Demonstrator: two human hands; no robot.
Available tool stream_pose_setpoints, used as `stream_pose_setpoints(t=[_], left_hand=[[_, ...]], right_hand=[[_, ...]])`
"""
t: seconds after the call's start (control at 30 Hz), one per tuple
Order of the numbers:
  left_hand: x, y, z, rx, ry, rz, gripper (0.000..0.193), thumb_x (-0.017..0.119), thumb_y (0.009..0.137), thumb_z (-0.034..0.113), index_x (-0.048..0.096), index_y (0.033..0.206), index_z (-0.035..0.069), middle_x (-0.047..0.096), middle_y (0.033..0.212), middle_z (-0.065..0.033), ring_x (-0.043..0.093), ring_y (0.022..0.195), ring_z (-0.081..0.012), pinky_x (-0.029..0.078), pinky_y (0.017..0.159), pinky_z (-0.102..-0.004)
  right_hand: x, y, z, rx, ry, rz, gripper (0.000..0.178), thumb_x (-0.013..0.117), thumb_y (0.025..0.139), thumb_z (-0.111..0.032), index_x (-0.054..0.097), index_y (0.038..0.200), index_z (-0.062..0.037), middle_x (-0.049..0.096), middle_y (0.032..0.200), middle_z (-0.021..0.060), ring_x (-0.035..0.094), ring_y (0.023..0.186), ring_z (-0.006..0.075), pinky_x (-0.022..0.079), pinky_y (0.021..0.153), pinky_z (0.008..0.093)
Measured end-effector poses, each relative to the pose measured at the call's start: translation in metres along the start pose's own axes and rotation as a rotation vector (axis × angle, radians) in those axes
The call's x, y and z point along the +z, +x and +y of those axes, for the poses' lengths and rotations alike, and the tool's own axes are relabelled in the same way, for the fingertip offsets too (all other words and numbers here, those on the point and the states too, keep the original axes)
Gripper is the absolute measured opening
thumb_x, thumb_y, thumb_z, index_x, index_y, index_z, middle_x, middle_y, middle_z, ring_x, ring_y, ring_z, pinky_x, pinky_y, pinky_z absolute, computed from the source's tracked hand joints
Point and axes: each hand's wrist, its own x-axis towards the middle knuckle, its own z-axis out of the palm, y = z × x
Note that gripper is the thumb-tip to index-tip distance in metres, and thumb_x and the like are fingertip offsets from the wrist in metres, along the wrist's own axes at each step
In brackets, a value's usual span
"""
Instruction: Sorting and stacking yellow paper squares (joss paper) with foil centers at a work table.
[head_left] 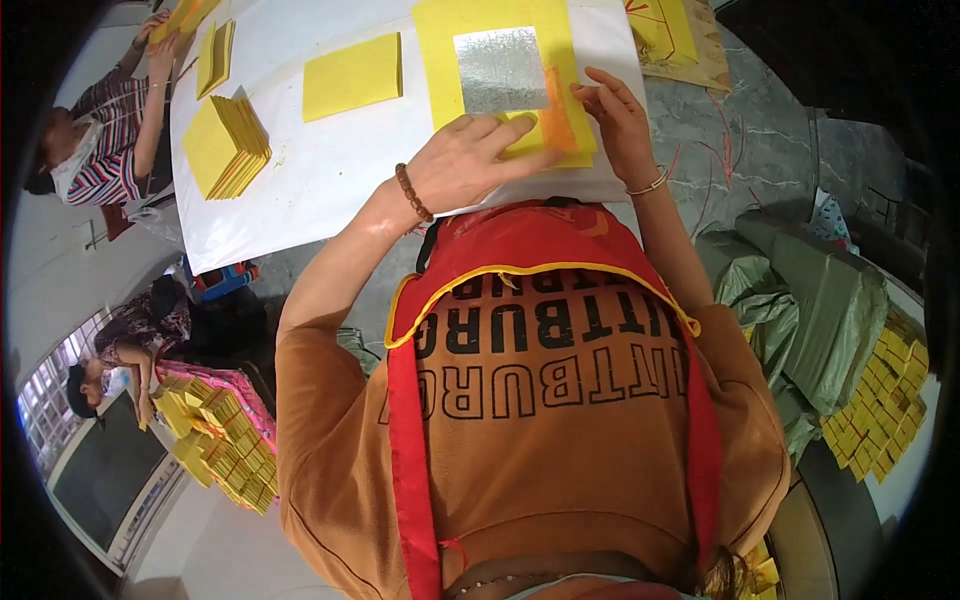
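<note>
A stack of yellow paper sheets (pixel 435 60) lies by the near edge of the white-covered table (pixel 290 205). On it is a silver foil square (pixel 500 70), with an orange strip (pixel 556 105) along its right side. My left hand (pixel 465 160) rests over the lower edge of the paper, fingers stretched out, one blurred fingertip reaching the lower end of the strip. Just off the right edge of the paper, my right hand (pixel 618 115) is raised with its fingers apart and slightly bent. Nothing shows between them.
Left of the paper lie a folded yellow packet (pixel 352 77) and a fanned yellow stack (pixel 225 150). Another person (pixel 120 130) handles yellow paper at the far left. A second person (pixel 140 335) is beside yellow bundles (pixel 225 440). Green wrapped bales (pixel 800 290) stand right.
</note>
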Motion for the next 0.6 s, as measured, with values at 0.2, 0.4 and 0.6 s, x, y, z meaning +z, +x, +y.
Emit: stream_pose_setpoints(t=[0.2,0.4,0.6], left_hand=[[0.005,-0.004,-0.006,-0.082,-0.055,-0.085,0.039,0.059,0.074,0.017,0.055,0.113,0.015,0.053,0.105,-0.006,0.051,0.091,-0.0202,0.043,0.079,-0.0316],[0.01,-0.005,-0.014,-0.051,-0.169,-0.027,0.048,0.064,0.071,0.027,0.054,0.116,0.012,0.056,0.102,-0.0067,0.05,0.084,-0.0225,0.043,0.077,-0.0324],[0.009,-0.005,-0.019,-0.069,-0.329,-0.025,0.047,0.064,0.072,0.026,0.055,0.116,0.012,0.056,0.101,-0.0079,0.05,0.085,-0.0232,0.042,0.077,-0.0331]], right_hand=[[-0.001,-0.001,-0.001,0.0,0.005,0.01,0.03,0.046,0.09,-0.018,0.051,0.117,-0.0042,0.063,0.093,0.0063,0.055,0.101,0.0174,0.038,0.092,0.0316],[-0.002,-0.001,0.0,-0.013,0.007,-0.006,0.031,0.046,0.09,-0.018,0.05,0.118,-0.0039,0.063,0.094,0.0066,0.054,0.102,0.0176,0.037,0.092,0.0318],[-0.002,-0.001,0.0,0.002,0.004,-0.002,0.032,0.046,0.09,-0.018,0.05,0.118,-0.0036,0.063,0.094,0.0067,0.054,0.103,0.0182,0.037,0.092,0.032]])
